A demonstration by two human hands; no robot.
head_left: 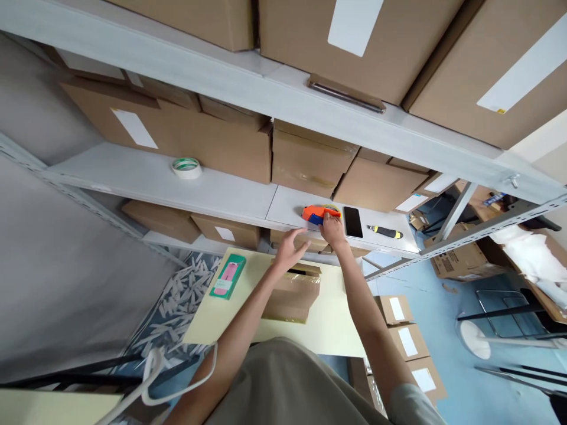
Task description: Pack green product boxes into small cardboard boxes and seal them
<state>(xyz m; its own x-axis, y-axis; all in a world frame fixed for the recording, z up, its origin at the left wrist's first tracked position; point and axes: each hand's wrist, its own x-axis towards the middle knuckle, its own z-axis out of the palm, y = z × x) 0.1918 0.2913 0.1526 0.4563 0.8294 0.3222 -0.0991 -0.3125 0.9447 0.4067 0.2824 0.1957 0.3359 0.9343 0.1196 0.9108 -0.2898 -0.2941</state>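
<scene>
On the middle shelf (221,189), near its front edge, lies an orange and blue tape dispenser (315,213). My right hand (333,230) is closed around its right end, with the fingertips partly hidden. My left hand (290,251) hovers in front of the shelf, thumb and fingers apart, holding nothing. Below it, a brown cardboard box (290,298) rests on the pale yellow table (336,319), partly covered by my left forearm. A black phone (353,222) lies just right of the dispenser. Farther right is a black and yellow handled tool (385,232).
A white tape roll (186,168) sits on the shelf's left part. Cardboard boxes (310,159) line the shelf's back. A green and pink package (228,276) lies at the table's left. The upper shelf's metal beam (266,88) crosses above my hands. Labelled boxes (410,341) stand right of the table.
</scene>
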